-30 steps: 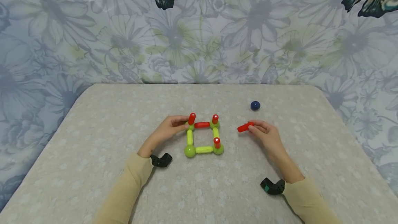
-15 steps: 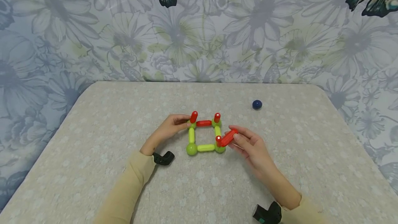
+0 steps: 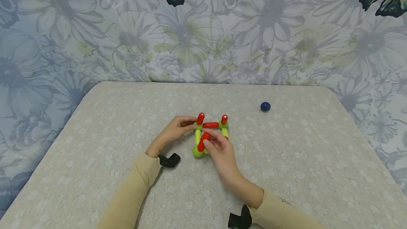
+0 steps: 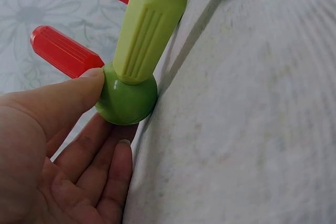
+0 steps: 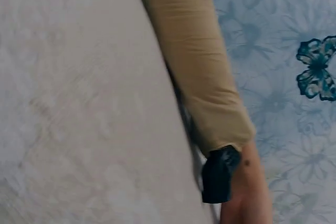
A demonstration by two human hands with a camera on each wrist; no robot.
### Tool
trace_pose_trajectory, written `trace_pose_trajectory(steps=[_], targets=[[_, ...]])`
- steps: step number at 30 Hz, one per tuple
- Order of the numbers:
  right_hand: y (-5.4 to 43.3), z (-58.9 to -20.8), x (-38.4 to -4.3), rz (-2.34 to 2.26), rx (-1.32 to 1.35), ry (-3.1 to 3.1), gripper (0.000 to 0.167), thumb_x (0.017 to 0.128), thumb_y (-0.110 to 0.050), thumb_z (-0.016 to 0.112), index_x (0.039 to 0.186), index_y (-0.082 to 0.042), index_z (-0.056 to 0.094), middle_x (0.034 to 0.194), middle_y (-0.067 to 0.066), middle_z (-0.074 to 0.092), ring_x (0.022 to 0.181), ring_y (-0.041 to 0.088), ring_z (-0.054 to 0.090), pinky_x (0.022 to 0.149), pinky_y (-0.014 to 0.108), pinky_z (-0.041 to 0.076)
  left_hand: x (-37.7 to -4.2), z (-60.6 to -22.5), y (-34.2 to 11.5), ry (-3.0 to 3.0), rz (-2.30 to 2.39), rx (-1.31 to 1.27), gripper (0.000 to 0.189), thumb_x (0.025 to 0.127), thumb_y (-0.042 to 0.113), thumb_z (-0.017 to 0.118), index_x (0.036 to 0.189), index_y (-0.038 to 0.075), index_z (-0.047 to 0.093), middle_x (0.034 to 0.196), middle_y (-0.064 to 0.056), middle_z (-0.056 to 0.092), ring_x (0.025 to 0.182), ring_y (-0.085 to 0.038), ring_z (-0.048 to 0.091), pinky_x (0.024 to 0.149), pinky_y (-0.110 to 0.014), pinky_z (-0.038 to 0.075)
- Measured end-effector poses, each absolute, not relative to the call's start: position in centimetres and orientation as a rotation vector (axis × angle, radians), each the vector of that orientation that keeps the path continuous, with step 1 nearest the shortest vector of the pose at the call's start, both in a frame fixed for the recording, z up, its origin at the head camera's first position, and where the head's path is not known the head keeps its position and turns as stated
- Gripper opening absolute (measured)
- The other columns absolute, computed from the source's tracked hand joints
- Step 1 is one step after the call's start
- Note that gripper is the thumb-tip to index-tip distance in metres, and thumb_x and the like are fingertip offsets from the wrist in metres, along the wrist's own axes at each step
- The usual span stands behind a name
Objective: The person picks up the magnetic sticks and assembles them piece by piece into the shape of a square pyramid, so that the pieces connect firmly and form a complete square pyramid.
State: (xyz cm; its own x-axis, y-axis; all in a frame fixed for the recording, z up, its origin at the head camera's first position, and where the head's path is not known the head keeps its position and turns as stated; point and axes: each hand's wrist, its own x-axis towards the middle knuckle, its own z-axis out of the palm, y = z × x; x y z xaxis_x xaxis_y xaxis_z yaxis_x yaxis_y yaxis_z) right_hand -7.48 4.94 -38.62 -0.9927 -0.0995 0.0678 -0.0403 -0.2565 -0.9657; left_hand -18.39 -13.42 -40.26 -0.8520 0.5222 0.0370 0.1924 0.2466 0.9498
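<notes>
A square frame of green balls and yellow-green rods (image 3: pixel 198 136) lies on the table, with a red rod (image 3: pixel 211 125) along its far side. Red rods (image 3: pixel 200 118) stand upright on both far corners. My left hand (image 3: pixel 182 127) pinches the far-left green ball (image 4: pixel 126 98), its thumb (image 4: pixel 68 98) pressed against the ball. My right hand (image 3: pixel 211 145) grips a loose red rod (image 3: pixel 202 142), tilted, its lower end just above the near-left green ball (image 3: pixel 196 153). That hand hides the frame's near-right corner.
A dark blue ball (image 3: pixel 265 106) lies alone at the far right of the pale padded table (image 3: pixel 286 158). Flowered cloth hangs behind the table's far edge. Black camera mounts (image 3: pixel 170 160) sit on both wrists. The right wrist view shows only my left sleeve (image 5: pixel 194 61).
My right hand carried the red rod leftward, from right of the frame, across it, to the near-left ball. The left hand stayed on the far-left corner.
</notes>
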Motion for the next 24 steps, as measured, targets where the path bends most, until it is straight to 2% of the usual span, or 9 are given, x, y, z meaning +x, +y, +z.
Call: trace_pose_trajectory(steps=[6, 11, 16, 20, 22, 24], targets=[[3.5, -40.0, -8.2, -2.445, -0.217, 2.095, 0.032, 0.09, 0.006, 0.058, 0.122, 0.002, 0.058, 0.121, 0.022, 0.052, 0.108, 0.025, 0.052, 0.087, 0.025, 0.045, -19.4, -42.1, -13.7, 2.219, 1.679, 0.637, 0.034, 0.091, 0.004, 0.06, 0.123, -0.009, 0.056, 0.123, -0.019, 0.056, 0.114, -0.03, 0.052, 0.094, -0.038, 0.042], [3.3, -40.5, -8.6, -2.407, -0.17, 2.123, 0.032, 0.09, 0.005, 0.057, 0.122, -0.002, 0.06, 0.122, 0.017, 0.054, 0.109, 0.024, 0.051, 0.088, 0.026, 0.045, -19.8, -42.8, -13.7, 2.221, 1.692, 0.643, 0.035, 0.091, 0.007, 0.062, 0.123, -0.006, 0.058, 0.122, -0.016, 0.058, 0.112, -0.027, 0.054, 0.093, -0.037, 0.043], [3.5, -40.8, -9.0, -2.41, -0.205, 2.081, 0.037, 0.09, 0.006, 0.057, 0.127, 0.0, 0.055, 0.127, 0.017, 0.051, 0.115, 0.024, 0.048, 0.094, 0.03, 0.041, -19.9, -42.7, -13.7, 2.242, 1.689, 0.649, 0.033, 0.091, 0.007, 0.062, 0.122, -0.006, 0.059, 0.121, -0.015, 0.059, 0.111, -0.025, 0.055, 0.091, -0.035, 0.045], [4.5, -40.1, -8.5, -2.383, -0.466, 2.13, 0.043, 0.091, 0.006, 0.056, 0.133, 0.004, 0.047, 0.133, 0.019, 0.048, 0.122, 0.025, 0.044, 0.101, 0.037, 0.034, -19.4, -42.2, -14.0, 2.297, 1.699, 0.642, 0.035, 0.093, 0.013, 0.061, 0.124, -0.002, 0.058, 0.123, -0.012, 0.058, 0.112, -0.023, 0.055, 0.093, -0.036, 0.043], [5.7, -39.5, -8.1, -2.34, -0.66, 2.235, 0.042, 0.09, 0.008, 0.056, 0.131, 0.004, 0.049, 0.129, 0.018, 0.05, 0.12, 0.026, 0.046, 0.1, 0.038, 0.036, -18.8, -41.7, -14.3, 2.372, 1.716, 0.623, 0.034, 0.094, 0.017, 0.06, 0.123, 0.001, 0.06, 0.121, -0.009, 0.06, 0.109, -0.021, 0.056, 0.092, -0.037, 0.043], [7.5, -38.9, -8.0, -2.284, -0.813, 2.387, 0.039, 0.088, 0.011, 0.057, 0.126, 0.005, 0.054, 0.121, 0.017, 0.055, 0.112, 0.028, 0.051, 0.093, 0.034, 0.043, -17.9, -41.1, -14.6, 2.44, 1.725, 0.61, 0.032, 0.094, 0.019, 0.06, 0.12, 0.002, 0.062, 0.118, -0.008, 0.062, 0.105, -0.02, 0.057, 0.09, -0.038, 0.045]])
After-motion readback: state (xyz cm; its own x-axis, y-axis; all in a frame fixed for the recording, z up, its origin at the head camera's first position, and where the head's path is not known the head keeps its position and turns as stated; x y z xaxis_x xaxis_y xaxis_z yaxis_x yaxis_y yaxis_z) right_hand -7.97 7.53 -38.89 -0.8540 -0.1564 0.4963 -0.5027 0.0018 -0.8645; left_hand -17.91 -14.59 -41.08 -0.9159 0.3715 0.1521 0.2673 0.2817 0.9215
